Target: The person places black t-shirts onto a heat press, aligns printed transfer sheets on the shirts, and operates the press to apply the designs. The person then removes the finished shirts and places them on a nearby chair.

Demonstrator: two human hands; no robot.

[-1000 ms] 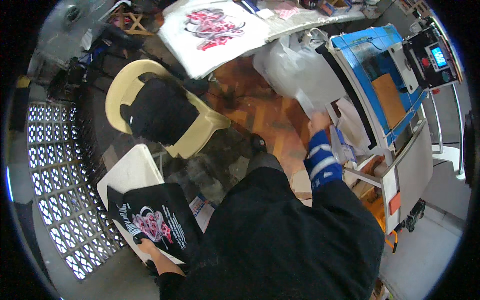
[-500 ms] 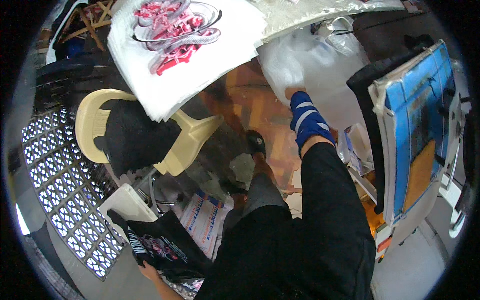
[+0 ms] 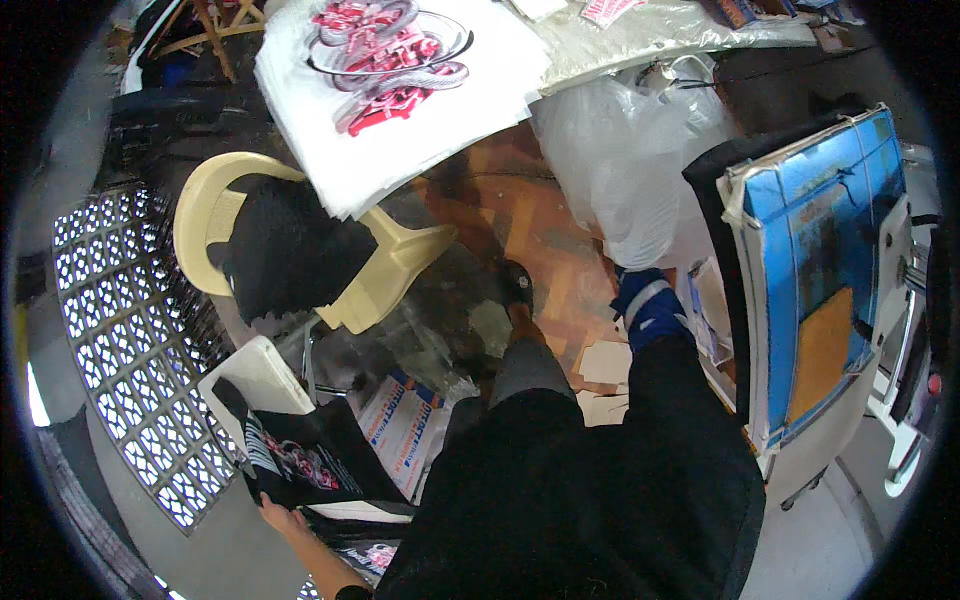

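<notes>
My left hand (image 3: 280, 515) grips the edge of a black printed garment (image 3: 305, 460) lying over a white board (image 3: 250, 375) at the lower left. My right hand (image 3: 645, 305) is at the end of my right arm, beside a translucent plastic bag (image 3: 635, 170); its fingers are hidden behind blue, white-striped fabric around the wrist. Right of it stands a blue-topped machine (image 3: 810, 240) with a black padded edge.
A cream plastic chair (image 3: 395, 275) carries dark cloth. Printed white sheets (image 3: 330, 150) lie on a covered table (image 3: 640, 40) ahead. A perforated panel (image 3: 130, 340) is at the left. Cardboard pieces (image 3: 605, 362) lie on the floor.
My view has swung. My right arm reached forward onto the plastic bag half a second ago and has since drawn back a little. My left hand still holds the garment.
</notes>
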